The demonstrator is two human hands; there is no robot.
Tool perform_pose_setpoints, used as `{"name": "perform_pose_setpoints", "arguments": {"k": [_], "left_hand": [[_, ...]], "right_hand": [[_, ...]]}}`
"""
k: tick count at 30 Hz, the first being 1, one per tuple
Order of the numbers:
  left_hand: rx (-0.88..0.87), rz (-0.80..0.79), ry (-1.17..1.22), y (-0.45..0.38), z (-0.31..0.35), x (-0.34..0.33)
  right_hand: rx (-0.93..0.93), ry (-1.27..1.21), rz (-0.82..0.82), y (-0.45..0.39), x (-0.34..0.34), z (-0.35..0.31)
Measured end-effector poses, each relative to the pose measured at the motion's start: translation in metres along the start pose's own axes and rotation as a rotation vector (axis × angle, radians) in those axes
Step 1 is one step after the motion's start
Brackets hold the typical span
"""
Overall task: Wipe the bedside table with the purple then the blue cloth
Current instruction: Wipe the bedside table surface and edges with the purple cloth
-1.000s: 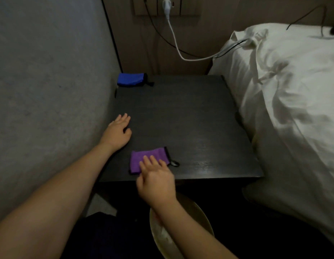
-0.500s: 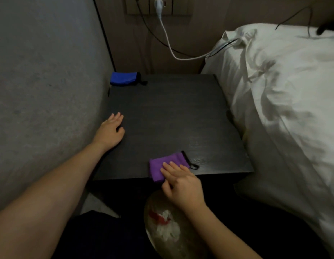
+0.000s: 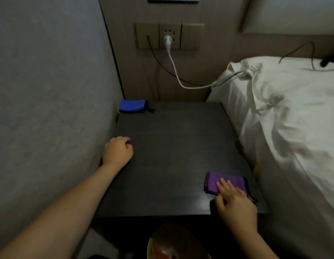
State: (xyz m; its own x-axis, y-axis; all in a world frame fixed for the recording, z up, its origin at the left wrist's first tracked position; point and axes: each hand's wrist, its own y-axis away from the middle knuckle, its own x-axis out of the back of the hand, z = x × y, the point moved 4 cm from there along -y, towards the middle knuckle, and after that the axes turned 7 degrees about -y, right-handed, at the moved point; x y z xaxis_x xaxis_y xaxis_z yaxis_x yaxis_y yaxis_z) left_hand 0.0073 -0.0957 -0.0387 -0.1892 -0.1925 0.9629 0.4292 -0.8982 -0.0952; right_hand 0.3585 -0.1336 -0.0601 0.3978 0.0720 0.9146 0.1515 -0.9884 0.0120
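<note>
Wiping step: right hand (image 3: 235,202) lies flat-fingered, pressing the purple cloth (image 3: 213,182) onto the nightstand top (image 3: 177,146), lower right of frame by the near corner. Left hand (image 3: 117,151), centre left, rests fisted on the top, holding nothing. Next, probably: slide the cloth across the top, keeping pressure and staying clear of the edge.

Bare left hand (image 3: 117,152), right hand (image 3: 235,204)
</note>
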Motion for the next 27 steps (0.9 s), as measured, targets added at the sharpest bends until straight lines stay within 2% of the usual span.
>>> {"name": "perform_pose_setpoints", "arguments": {"k": [6,11,15,18,23,27], "left_hand": [[-0.032,0.017,0.002,-0.065,0.022,0.011],[-0.106,-0.090,-0.106,-0.123,0.034,-0.002],[-0.098,-0.255,-0.176,-0.155,0.029,-0.020],[-0.086,-0.293,-0.121,-0.153,0.023,-0.030],[-0.054,-0.204,-0.070,-0.114,0.026,-0.027],[-0.038,-0.192,-0.084,-0.077,0.036,-0.027]], "right_hand": [[0.037,0.023,-0.060,-0.059,-0.007,-0.039],[0.088,0.029,-0.079,-0.113,-0.023,-0.073],[0.156,0.061,-0.050,-0.153,-0.032,-0.100],[0.198,0.092,0.027,-0.178,-0.033,-0.118],[0.275,0.124,-0.091,-0.231,-0.038,-0.156],[0.308,0.176,-0.234,-0.264,-0.050,-0.196]]}}
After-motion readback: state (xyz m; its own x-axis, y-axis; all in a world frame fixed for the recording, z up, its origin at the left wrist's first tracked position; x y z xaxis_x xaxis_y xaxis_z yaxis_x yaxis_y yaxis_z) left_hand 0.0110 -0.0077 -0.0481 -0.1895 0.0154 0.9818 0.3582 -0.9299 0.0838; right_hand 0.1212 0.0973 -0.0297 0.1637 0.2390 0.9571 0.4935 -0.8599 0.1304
